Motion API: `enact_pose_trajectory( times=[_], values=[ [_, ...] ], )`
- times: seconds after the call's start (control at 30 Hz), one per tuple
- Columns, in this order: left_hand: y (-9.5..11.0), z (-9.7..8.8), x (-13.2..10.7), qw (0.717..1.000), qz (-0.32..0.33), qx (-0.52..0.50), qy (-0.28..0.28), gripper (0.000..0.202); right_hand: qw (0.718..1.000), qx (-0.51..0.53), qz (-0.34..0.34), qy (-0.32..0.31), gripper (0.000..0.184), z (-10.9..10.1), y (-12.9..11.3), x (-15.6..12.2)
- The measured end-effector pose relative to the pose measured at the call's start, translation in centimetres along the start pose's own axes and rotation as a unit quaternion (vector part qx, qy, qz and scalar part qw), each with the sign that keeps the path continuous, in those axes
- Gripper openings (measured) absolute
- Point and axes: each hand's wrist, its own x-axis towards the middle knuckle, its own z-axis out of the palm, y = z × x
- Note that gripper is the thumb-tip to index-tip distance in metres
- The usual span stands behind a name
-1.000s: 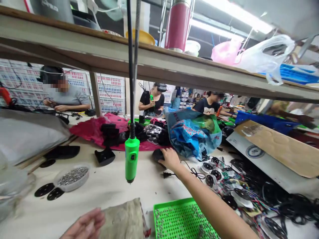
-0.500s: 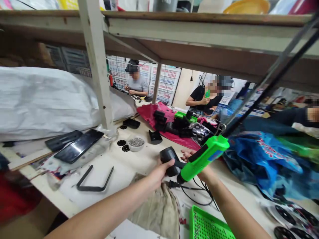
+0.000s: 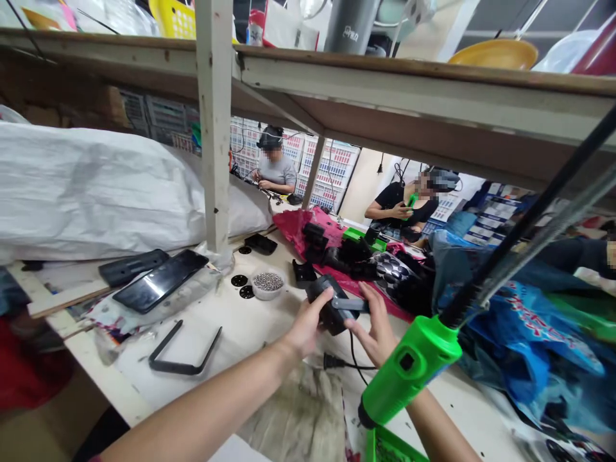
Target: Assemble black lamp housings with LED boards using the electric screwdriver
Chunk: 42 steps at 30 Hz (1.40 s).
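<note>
A black plastic housing (image 3: 332, 311) with a flat grey bar (image 3: 350, 304) across it is gripped in my left hand (image 3: 305, 324), thumb on top. My right hand (image 3: 378, 324) has its fingers apart around the bar's far end and seems to touch it. In front of my right forearm hangs a green electric screwdriver (image 3: 411, 369), tip down, not held. Beneath my hands a power cord with a plug (image 3: 332, 362) lies near a stained cloth (image 3: 298, 410). Beyond my left hand stands a bowl of small metal screws (image 3: 267, 285).
A black U-shaped bracket (image 3: 180, 367) and a phone (image 3: 161, 282) lie left. A shelf post (image 3: 215, 141) rises ahead. Black parts lie on pink plastic (image 3: 293, 228); blue bags (image 3: 534, 327) are right. A green basket (image 3: 392, 446) sits at the front. Two co-workers sit beyond.
The view has shifted. My right hand has come out from behind the screwdriver to the housing's bar, its fingers spread. The screwdriver hangs lower and nearer; the housing has turned in my left hand.
</note>
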Motion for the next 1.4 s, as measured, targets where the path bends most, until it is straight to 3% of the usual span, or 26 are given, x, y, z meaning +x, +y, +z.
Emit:
enact_pose_trajectory(
  times=[0.17,0.27,0.43,0.53,0.63,0.7,0.8,0.87,0.97,1.03,1.1,1.13,1.2,1.33,1.4],
  values=[
    [0.4,-1.3,-1.4,0.992,-0.104,0.06,-0.024,0.06,0.998,0.051,-0.009,-0.041,0.08,0.3,-0.4,-0.4],
    [0.7,-1.6,-2.1,0.985,-0.128,0.097,-0.069,0.056,0.994,0.083,-0.009,-0.064,0.082,0.1,-1.3,-0.4],
    [0.9,-1.4,-3.3,0.969,-0.176,0.091,-0.146,0.049,0.994,0.094,0.05,-0.024,0.071,0.4,-1.9,-0.1],
    [0.5,-1.4,-4.1,0.953,-0.236,-0.008,-0.192,0.058,0.989,0.095,0.098,0.061,0.062,0.7,-1.5,-0.4],
    [-0.4,-1.7,-5.0,0.911,-0.288,-0.189,-0.226,0.054,0.977,0.111,0.133,0.123,0.059,1.2,-1.0,-0.7],
    [-1.0,-2.2,-5.5,0.881,-0.326,-0.246,-0.239,0.051,0.971,0.129,0.147,0.136,0.06,1.8,-0.8,-0.6],
    [-1.4,-3.2,-5.9,0.864,-0.362,-0.257,-0.236,0.055,0.966,0.162,0.161,0.124,0.058,2.6,-0.5,0.0],
    [-1.1,-4.3,-5.9,0.878,-0.353,-0.258,-0.195,0.053,0.961,0.19,0.166,0.114,0.057,2.5,-0.4,0.1],
    [0.2,-6.5,-6.1,0.913,-0.3,-0.245,-0.131,0.053,0.952,0.228,0.167,0.119,0.07,0.5,-1.3,-1.1],
    [1.2,-7.9,-6.7,0.926,-0.266,-0.237,-0.122,0.054,0.948,0.245,0.164,0.12,0.079,-1.2,-3.1,-2.8],
    [2.1,-9.0,-7.6,0.937,-0.228,-0.234,-0.121,0.053,0.947,0.257,0.151,0.122,0.071,-2.4,-5.6,-4.8],
    [2.5,-9.3,-8.1,0.944,-0.208,-0.228,-0.117,0.053,0.946,0.281,0.122,0.11,0.078,-2.7,-6.8,-5.7],
    [3.0,-9.4,-9.0,0.956,-0.169,-0.212,-0.108,0.056,0.947,0.282,0.094,0.123,0.085,-2.4,-8.8,-6.9],
    [3.2,-8.6,-10.4,0.973,-0.155,-0.152,-0.081,0.062,0.954,0.22,0.111,0.172,0.062,-0.5,-9.8,-7.7],
    [3.3,-8.8,-11.4,0.973,-0.171,-0.13,-0.078,0.059,0.953,0.203,0.103,0.2,0.059,0.5,-9.7,-7.8]
  ],
)
